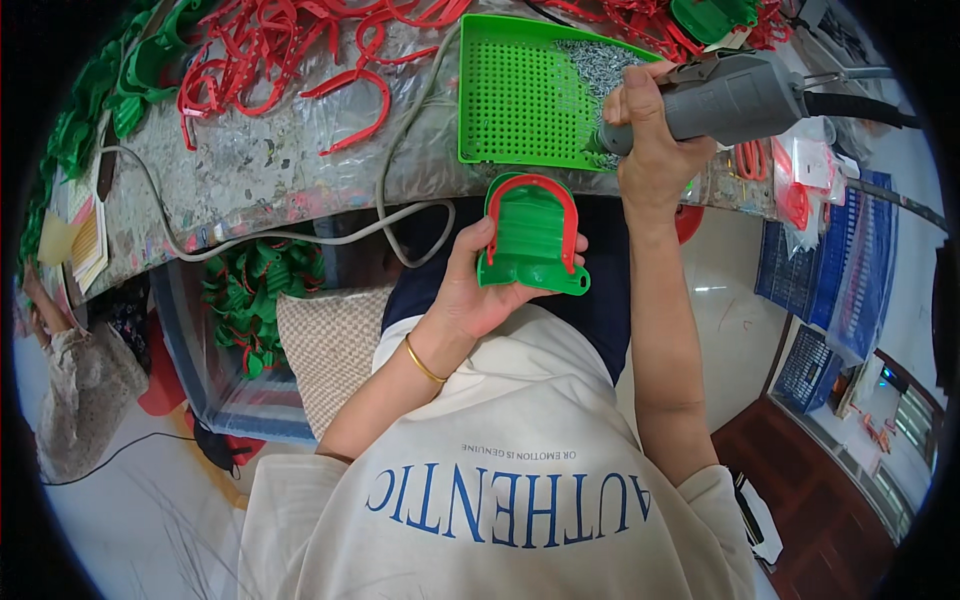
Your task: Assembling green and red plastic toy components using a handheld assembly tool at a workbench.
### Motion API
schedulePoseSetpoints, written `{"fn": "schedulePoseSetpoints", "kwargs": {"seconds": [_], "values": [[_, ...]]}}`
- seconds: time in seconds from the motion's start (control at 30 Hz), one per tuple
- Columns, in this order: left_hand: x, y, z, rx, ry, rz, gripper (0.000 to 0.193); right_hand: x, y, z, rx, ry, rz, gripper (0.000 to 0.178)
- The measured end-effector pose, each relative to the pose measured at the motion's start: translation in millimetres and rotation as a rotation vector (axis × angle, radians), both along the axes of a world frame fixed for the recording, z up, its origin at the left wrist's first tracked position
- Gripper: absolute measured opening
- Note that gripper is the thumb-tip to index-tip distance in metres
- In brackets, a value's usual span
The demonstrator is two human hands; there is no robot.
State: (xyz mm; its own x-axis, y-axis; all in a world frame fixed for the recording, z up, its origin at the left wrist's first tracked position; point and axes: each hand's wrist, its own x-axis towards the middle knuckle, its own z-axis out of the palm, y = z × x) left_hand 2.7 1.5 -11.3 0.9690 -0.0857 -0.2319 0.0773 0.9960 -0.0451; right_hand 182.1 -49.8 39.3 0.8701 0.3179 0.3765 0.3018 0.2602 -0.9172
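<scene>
Green shell (530,232) with red strip (532,181): appeared light, stiff, best held by sides; left hand (473,298) clasped it, right hand (652,155) gripped grey driver (735,95).

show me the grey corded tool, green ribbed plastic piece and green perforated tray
Grey corded tool (738,97): head view, middle of its body.
Green ribbed plastic piece (532,228): head view, middle of its ribbed face.
Green perforated tray (512,95): head view, bare perforated part.

Left fingers (476,238) grip palm-up; right fingers (643,100) clench farther forward.
</scene>
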Motion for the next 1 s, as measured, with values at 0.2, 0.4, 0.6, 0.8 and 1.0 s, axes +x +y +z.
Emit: {"fn": "schedulePoseSetpoints", "kwargs": {"seconds": [0.2,0.4,0.6,0.8,1.0], "values": [[0,1,-4,-0.011,-0.010,0.007,0.068,2,1,-2,0.010,-0.003,0.009,0.013],[2,-1,-9,-0.033,-0.038,-0.012,0.068,-12,3,36,0.195,0.067,0.073,0.012],[2,-3,-5,-0.069,-0.054,-0.037,0.066,-57,-4,66,0.184,0.125,0.327,0.016],[-5,-4,9,0.049,0.048,0.026,0.059,-86,-2,57,0.162,0.162,0.428,0.019],[-4,-4,6,0.011,0.022,-0.003,0.059,-89,0,56,0.187,0.158,0.433,0.018]]}}
